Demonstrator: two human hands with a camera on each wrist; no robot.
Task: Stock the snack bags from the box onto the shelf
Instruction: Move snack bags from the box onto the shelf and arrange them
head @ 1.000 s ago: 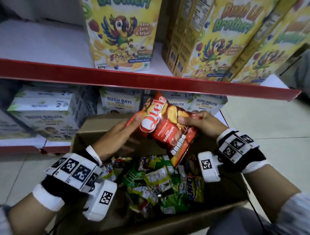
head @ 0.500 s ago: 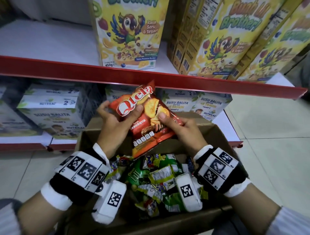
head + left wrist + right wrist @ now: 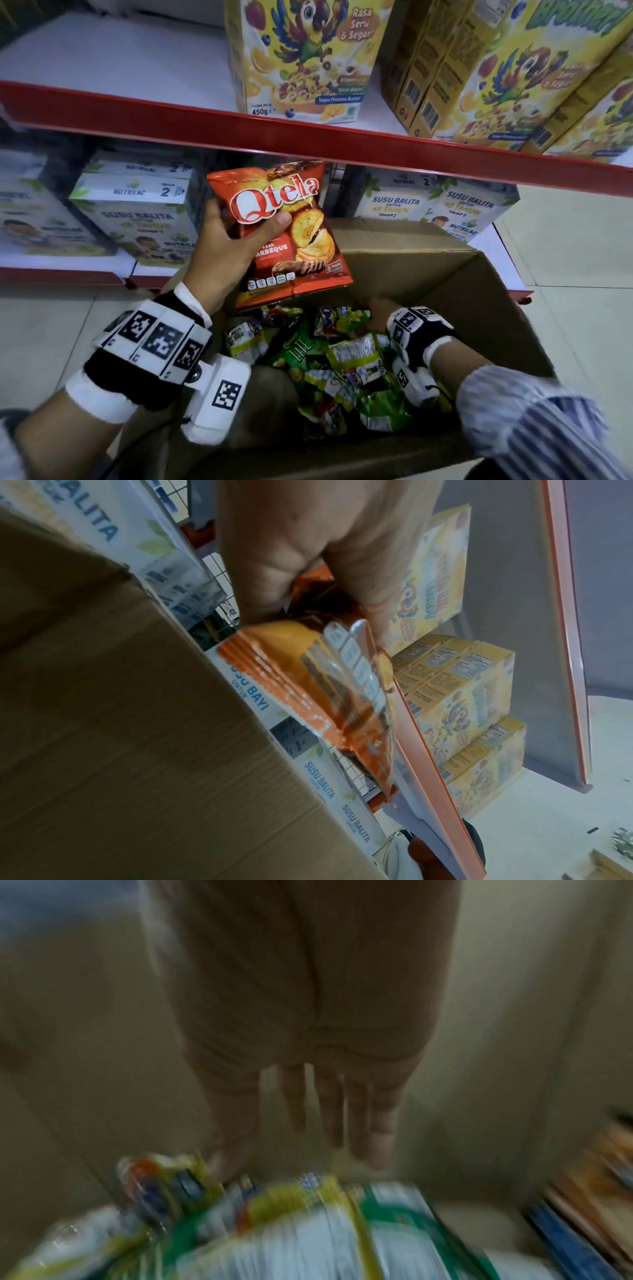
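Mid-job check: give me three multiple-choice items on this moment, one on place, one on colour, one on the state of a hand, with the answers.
1. Where is the right hand?
A. on the red-edged shelf
B. down in the brown cardboard box
C. on the floor

2. The bag in the left hand is mainly:
A. green
B. blue
C. red-orange

3. The right hand's fingers are:
A. straight, holding nothing
B. curled round a bag
C. pinching a carton

Answers: B, its wrist is inside the box walls above the green snack bags; C, the red-orange Qtela snack bag; A, the right wrist view shows them extended and empty.
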